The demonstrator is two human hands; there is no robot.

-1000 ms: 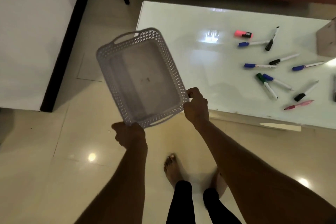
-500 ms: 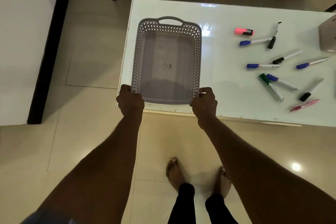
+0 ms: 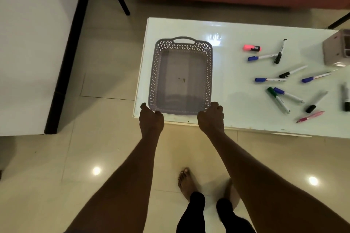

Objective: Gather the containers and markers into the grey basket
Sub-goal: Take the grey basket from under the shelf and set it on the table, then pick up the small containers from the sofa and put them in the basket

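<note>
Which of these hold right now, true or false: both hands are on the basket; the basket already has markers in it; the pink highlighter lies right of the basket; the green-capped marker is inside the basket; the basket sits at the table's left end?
1. Both hands grip the basket's near corners. True: the left hand and right hand hold the grey basket.
2. The basket holds markers. False: only small specks show on its floor.
3. The pink highlighter lies right of the basket. True.
4. The green-capped marker is inside the basket. False: it lies on the table, among the other markers.
5. The basket sits at the table's left end. True.
</note>
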